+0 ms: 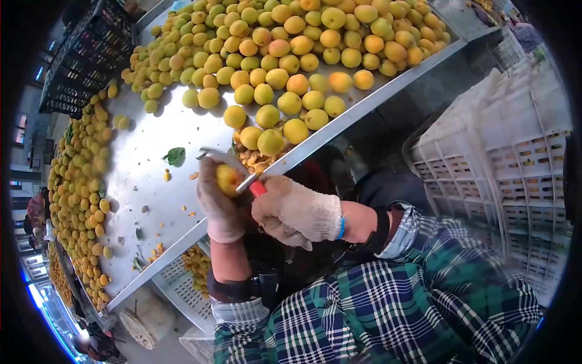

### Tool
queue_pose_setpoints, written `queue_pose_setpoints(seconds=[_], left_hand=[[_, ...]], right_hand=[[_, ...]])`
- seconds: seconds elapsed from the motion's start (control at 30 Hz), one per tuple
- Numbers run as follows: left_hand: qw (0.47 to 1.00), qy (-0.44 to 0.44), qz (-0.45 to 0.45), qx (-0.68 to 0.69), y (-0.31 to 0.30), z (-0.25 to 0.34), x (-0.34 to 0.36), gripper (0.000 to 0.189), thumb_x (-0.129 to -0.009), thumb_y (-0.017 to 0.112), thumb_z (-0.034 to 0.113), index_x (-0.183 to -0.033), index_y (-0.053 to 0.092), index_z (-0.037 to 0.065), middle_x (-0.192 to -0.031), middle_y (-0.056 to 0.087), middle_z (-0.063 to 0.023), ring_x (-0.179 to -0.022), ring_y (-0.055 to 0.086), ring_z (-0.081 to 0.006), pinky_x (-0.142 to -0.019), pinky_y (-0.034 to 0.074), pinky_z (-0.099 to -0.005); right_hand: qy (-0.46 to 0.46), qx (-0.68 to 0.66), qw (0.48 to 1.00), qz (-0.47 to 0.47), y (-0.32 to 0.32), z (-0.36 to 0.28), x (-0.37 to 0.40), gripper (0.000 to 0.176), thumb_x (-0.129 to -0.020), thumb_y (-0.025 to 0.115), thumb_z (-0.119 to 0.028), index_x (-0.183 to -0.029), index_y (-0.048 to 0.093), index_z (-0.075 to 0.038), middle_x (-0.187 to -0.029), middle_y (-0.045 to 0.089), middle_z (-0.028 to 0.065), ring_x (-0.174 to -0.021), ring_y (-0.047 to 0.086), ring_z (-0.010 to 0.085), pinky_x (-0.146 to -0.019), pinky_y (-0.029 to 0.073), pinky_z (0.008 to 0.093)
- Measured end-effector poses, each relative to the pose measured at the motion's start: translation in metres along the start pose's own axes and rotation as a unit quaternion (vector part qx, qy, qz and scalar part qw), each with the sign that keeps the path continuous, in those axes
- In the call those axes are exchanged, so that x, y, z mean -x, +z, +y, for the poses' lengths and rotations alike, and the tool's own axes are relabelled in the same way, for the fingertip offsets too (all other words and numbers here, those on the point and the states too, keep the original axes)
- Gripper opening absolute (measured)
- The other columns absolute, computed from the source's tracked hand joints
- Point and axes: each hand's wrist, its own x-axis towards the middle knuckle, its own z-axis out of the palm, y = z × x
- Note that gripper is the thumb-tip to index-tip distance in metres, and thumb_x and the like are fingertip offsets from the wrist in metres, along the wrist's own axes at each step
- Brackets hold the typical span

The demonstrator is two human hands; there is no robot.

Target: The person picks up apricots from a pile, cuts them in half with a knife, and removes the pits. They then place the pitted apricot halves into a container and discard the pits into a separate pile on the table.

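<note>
My left hand [217, 200], in a stained work glove, is closed around a yellow apricot [228, 180] above the near edge of the metal table [176, 136]. Just to the right, my right hand [291, 209], gloved too, is wrapped round the red handle of a small tool [259, 188]. The tool's metal tip is close to the held apricot; whether it touches cannot be made out. Beyond my hands lies a large heap of yellow-green apricots [277, 79], with orange-brown bits [257, 160] at its near side.
More apricots [79, 182] line the table's left side. A black crate [91, 54] stands at the upper left. White crates [521, 170] are stacked at the right, and another white crate [185, 288] holds fruit pieces below the table edge. A white bucket [145, 321] stands lower left.
</note>
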Motion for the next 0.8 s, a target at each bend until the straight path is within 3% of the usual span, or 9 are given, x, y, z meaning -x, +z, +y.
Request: queue_pose_setpoints(seconds=[0.07, 0.1, 0.17, 0.23, 0.33, 0.5, 0.6, 0.7, 0.8], left_hand=[[0.998, -0.051, 0.010, 0.039, -0.002, 0.004, -0.002, 0.044, -0.099, 0.037, 0.044, -0.102, 0.056, 0.005, -0.088, 0.060, -0.0069, -0.083, 0.060, -0.0174, -0.076, 0.050, -0.0309], [0.988, -0.093, 0.043, 0.113, 0.005, 0.008, -0.001, 0.043, -0.099, 0.038, 0.044, -0.101, 0.056, 0.005, -0.087, 0.060, -0.0069, -0.082, 0.059, -0.0179, -0.076, 0.050, -0.0311], [0.914, -0.219, 0.081, 0.331, 0.013, 0.021, -0.008, 0.045, -0.097, 0.039, 0.047, -0.100, 0.055, 0.004, -0.084, 0.060, -0.0081, -0.079, 0.058, -0.0190, -0.075, 0.049, -0.0313], [0.915, -0.213, 0.064, 0.336, 0.011, 0.006, -0.010, 0.046, -0.097, 0.039, 0.048, -0.099, 0.055, 0.004, -0.084, 0.060, -0.0093, -0.078, 0.058, -0.0193, -0.074, 0.049, -0.0316], [0.899, -0.241, 0.091, 0.355, 0.019, 0.018, -0.009, 0.050, -0.097, 0.038, 0.051, -0.099, 0.056, 0.004, -0.082, 0.062, -0.0112, -0.072, 0.058, -0.0195, -0.067, 0.049, -0.0294], [0.916, -0.227, 0.120, 0.308, 0.029, 0.028, -0.011, 0.056, -0.097, 0.036, 0.055, -0.100, 0.056, 0.003, -0.077, 0.061, -0.0104, -0.064, 0.056, -0.0189, -0.058, 0.048, -0.0264], [0.923, -0.221, 0.111, 0.295, 0.024, 0.027, -0.009, 0.056, -0.097, 0.035, 0.055, -0.099, 0.056, 0.003, -0.077, 0.061, -0.0101, -0.064, 0.057, -0.0190, -0.058, 0.048, -0.0268], [0.929, -0.226, 0.071, 0.283, 0.016, 0.026, -0.008, 0.057, -0.098, 0.032, 0.056, -0.099, 0.056, 0.004, -0.080, 0.060, -0.0081, -0.077, 0.058, -0.0181, -0.072, 0.049, -0.0292], [0.929, -0.228, 0.082, 0.278, 0.018, 0.032, -0.006, 0.058, -0.098, 0.032, 0.056, -0.099, 0.056, 0.004, -0.080, 0.060, -0.0084, -0.074, 0.057, -0.0179, -0.069, 0.049, -0.0286]], right_hand=[[-0.004, 0.005, 1.000, -0.022, -0.001, 0.003, -0.001, 0.008, -0.082, 0.053, -0.009, -0.085, 0.047, -0.005, -0.047, 0.039, 0.0016, -0.030, 0.034, 0.0112, -0.027, 0.024, 0.0268], [-0.003, 0.036, 0.999, -0.028, -0.009, 0.003, -0.002, 0.022, -0.086, 0.055, -0.014, -0.102, 0.050, 0.001, -0.057, 0.051, 0.0058, -0.040, 0.048, 0.0165, -0.037, 0.041, 0.0305], [-0.287, 0.163, 0.942, 0.066, -0.015, 0.028, -0.036, 0.037, -0.089, 0.056, -0.018, -0.118, 0.047, 0.002, -0.073, 0.059, 0.0089, -0.057, 0.058, 0.0211, -0.055, 0.049, 0.0340], [-0.340, 0.329, 0.868, 0.151, -0.016, 0.025, -0.024, 0.062, -0.093, 0.055, -0.029, -0.143, 0.029, -0.003, -0.109, 0.063, 0.0168, -0.095, 0.064, 0.0338, -0.088, 0.049, 0.0395], [-0.242, 0.413, 0.860, 0.178, -0.008, 0.012, -0.005, 0.063, -0.094, 0.053, -0.032, -0.144, 0.025, -0.007, -0.116, 0.059, 0.0244, -0.101, 0.061, 0.0423, -0.086, 0.049, 0.0433], [-0.295, 0.458, 0.814, 0.201, -0.016, 0.028, -0.021, 0.065, -0.094, 0.052, -0.036, -0.145, 0.021, -0.009, -0.112, 0.059, 0.0266, -0.097, 0.058, 0.0455, -0.079, 0.049, 0.0491], [-0.294, 0.489, 0.794, 0.209, -0.015, 0.030, -0.025, 0.064, -0.094, 0.051, -0.035, -0.145, 0.022, -0.009, -0.107, 0.061, 0.0256, -0.090, 0.060, 0.0451, -0.073, 0.049, 0.0516], [-0.317, 0.505, 0.775, 0.207, -0.016, 0.034, -0.030, 0.063, -0.095, 0.047, -0.038, -0.143, 0.023, -0.005, -0.094, 0.063, 0.0242, -0.081, 0.062, 0.0426, -0.068, 0.050, 0.0506], [-0.333, 0.495, 0.777, 0.201, -0.013, 0.038, -0.032, 0.062, -0.096, 0.045, -0.040, -0.142, 0.024, -0.004, -0.090, 0.064, 0.0238, -0.079, 0.063, 0.0412, -0.067, 0.051, 0.0498]])
